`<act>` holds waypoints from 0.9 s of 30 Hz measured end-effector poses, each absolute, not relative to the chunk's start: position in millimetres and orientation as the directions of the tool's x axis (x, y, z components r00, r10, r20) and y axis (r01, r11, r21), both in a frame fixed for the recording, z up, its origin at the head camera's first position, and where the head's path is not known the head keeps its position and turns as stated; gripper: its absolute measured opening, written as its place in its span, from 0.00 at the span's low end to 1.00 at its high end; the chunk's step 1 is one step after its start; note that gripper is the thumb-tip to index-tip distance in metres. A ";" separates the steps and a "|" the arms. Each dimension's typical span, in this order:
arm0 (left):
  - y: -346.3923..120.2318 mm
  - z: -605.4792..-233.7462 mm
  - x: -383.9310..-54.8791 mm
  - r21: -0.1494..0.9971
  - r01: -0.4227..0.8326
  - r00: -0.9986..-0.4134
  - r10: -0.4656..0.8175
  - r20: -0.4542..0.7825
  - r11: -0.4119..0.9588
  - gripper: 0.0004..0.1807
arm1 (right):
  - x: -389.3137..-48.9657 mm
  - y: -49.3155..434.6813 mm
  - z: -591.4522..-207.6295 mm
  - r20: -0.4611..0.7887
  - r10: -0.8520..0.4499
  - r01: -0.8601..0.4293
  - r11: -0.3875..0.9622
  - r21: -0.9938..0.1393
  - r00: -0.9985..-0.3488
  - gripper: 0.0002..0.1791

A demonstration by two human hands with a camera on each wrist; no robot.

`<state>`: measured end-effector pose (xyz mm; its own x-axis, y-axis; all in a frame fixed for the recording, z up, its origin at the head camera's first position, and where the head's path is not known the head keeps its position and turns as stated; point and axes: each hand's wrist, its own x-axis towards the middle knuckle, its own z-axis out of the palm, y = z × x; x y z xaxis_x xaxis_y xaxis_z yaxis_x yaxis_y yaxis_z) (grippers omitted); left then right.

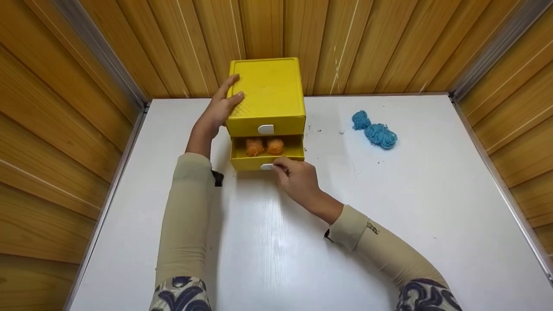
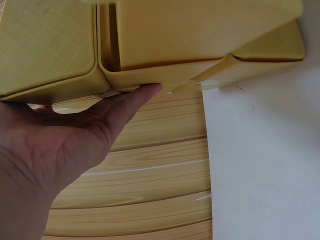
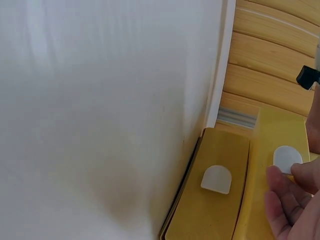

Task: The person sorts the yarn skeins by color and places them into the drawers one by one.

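Observation:
A yellow drawer box stands at the back of the white table. One drawer is pulled out and holds two orange balls of yarn, one at the left and one beside it. My right hand pinches that drawer's white handle between thumb and fingers. My left hand rests against the box's left side, fingertips over the top edge. In the left wrist view its fingers lie extended along the box. Below the pulled drawer, a closed drawer with its own white handle shows in the right wrist view.
To the right on the table lie two bunches of blue yarn, a small one and a larger one. Wood-patterned panels rise behind the box and on both sides.

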<state>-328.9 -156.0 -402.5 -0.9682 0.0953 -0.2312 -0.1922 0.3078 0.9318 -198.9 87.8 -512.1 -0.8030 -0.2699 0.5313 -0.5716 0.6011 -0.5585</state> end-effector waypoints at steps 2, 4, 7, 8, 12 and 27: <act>-155.7 -401.9 -329.1 0.932 -0.192 -0.969 0.091 -0.230 0.308 0.34 | -203.7 87.4 -511.8 0.527 -0.272 -0.570 0.602 -0.560 -0.805 0.05; -155.6 -401.8 -329.4 0.930 -0.195 -0.969 0.087 -0.232 0.311 0.34 | -208.6 86.9 -512.2 0.523 -0.276 -0.568 0.606 -0.557 -0.806 0.06; -155.3 -401.9 -330.1 0.928 -0.198 -0.968 0.084 -0.235 0.314 0.35 | -215.3 86.3 -512.1 0.522 -0.280 -0.569 0.608 -0.553 -0.806 0.06; -155.2 -401.9 -330.3 0.928 -0.199 -0.968 0.083 -0.236 0.315 0.35 | -217.5 86.1 -512.1 0.521 -0.280 -0.568 0.609 -0.553 -0.807 0.06; -155.1 -401.3 -330.6 0.925 -0.206 -0.967 0.081 -0.244 0.318 0.34 | -226.8 85.0 -511.0 0.512 -0.276 -0.560 0.606 -0.564 -0.814 0.05; -155.3 -403.0 -330.0 0.926 -0.188 -0.969 0.092 -0.229 0.328 0.34 | -255.0 81.9 -509.9 0.543 -0.255 -0.570 0.607 -0.554 -0.800 0.06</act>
<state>-330.0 -155.3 -403.0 -0.9691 0.0919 -0.2290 -0.1877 0.3279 0.9259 -255.0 81.9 -509.9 -0.8000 -0.2548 0.5432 -0.5696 0.6069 -0.5543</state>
